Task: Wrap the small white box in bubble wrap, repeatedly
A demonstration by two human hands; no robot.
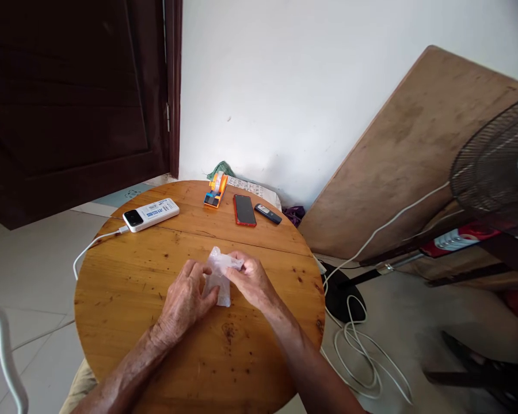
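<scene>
A crumpled, see-through plastic bag (219, 282) lies on the round wooden table (228, 368), with its upper part folded over and raised. My right hand (251, 280) pinches that raised part between thumb and fingers. At the left edge of the bag, my left hand (185, 296) holds it down with bent fingers, the thumb lying across its lower part. The tips of some left fingers are hard to make out against the film.
Behind the hands stand a white power bank (151, 215) with a cable, an orange tape dispenser (216, 190), a red-edged smartphone (244, 210) and a dark small handset (268, 214). A fan (496, 167) and looped white cable (358, 345) are at the right.
</scene>
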